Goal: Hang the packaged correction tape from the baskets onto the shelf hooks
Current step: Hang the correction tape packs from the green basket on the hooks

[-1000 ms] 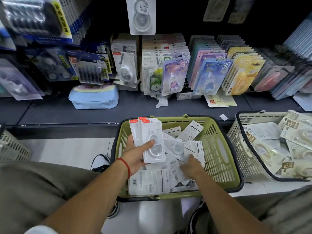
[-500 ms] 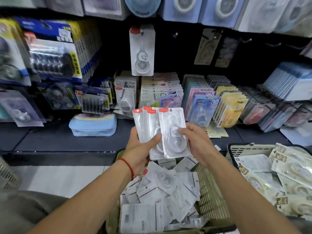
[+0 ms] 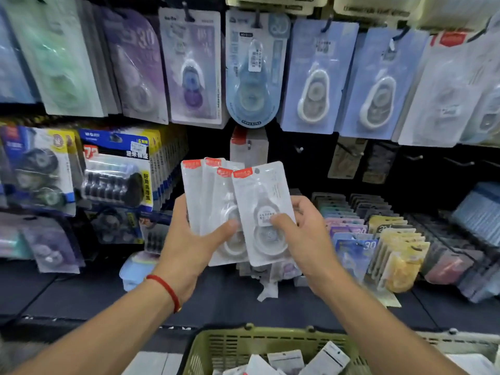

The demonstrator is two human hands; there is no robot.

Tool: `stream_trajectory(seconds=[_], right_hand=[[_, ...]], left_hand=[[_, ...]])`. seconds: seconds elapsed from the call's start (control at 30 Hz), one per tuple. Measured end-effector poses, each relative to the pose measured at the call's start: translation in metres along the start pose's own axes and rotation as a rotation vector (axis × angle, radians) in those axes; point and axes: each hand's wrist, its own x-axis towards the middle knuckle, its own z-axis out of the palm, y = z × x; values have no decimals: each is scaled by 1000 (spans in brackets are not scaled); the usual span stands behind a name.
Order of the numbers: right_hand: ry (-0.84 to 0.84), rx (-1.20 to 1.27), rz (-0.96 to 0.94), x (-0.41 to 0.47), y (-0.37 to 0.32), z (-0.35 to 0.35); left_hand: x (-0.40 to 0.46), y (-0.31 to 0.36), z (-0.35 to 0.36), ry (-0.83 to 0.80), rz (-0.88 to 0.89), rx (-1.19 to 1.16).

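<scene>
I hold a fan of several white correction tape packs with red top tabs in front of the shelf. My left hand [image 3: 194, 239] grips the rear packs [image 3: 205, 196], thumb across their fronts. My right hand [image 3: 303, 239] pinches the front pack [image 3: 263, 209] near its lower half, thumb on its face. Behind the fan, one matching pack [image 3: 247, 146] hangs on a hook. Bare hooks [image 3: 299, 150] stick out of the dark back panel to its right. The green basket [image 3: 224, 345] with more packs sits at the bottom edge.
Rows of other packaged tapes hang above [image 3: 316, 77] and at the left [image 3: 116, 174]. Coloured packs stand in racks on the dark shelf at the right [image 3: 378, 239]. A pale blue pouch [image 3: 132, 269] lies on the shelf. A white basket rim [image 3: 460, 339] shows at the lower right.
Both hands rose with the packs from the green basket up to shelf height. The right hand picked a pack and brought it to the front of the fan. My view tilted upward.
</scene>
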Motion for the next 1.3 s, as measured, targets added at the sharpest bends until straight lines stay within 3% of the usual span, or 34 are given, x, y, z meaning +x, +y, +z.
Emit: stream_trajectory(seconds=[0.1,0.33,0.67,0.97,1.07,1.17,1.3], right_hand=[[83,-77,-94,8,5,5],[49,48,-108,40,1,23],[135,55,-122,44,-17,36],[231,-420,-112,90,17,53],[241,-520,-17,97,22,58],[304,-533,-59,81,18,58],[-59,-198,-74,50,11,48]], left_hand=[[4,0,-16,81,79,123],[20,7,-26,222,182,97],[23,11,-35,277,215,81],[23,6,-28,297,206,50],[25,-2,-18,281,155,-12],[27,-12,-5,230,99,-124],[28,-19,13,106,-5,-306]])
